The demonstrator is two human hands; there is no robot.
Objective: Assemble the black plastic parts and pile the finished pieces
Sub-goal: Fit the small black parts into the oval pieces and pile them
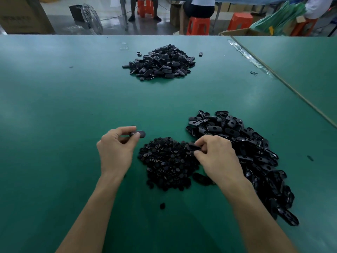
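Pinching oval piece (138,134), left hand (116,148) sits left of small-parts heap (167,167); right hand (217,155) grip pinches a part (194,148) over it.

Green counter (73,99), orange stools (197,25) on the floor beyond its far edge, fan (91,18) far left, cardboard box (21,14) beside it, green bags (279,17) far right

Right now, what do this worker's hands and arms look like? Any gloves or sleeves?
Nothing is worn that shows. The left hand and right hand are bare, with no gloves, rings or tape. Both forearms are bare down to the picture's lower edge: no sleeves, watch or wristband in view.
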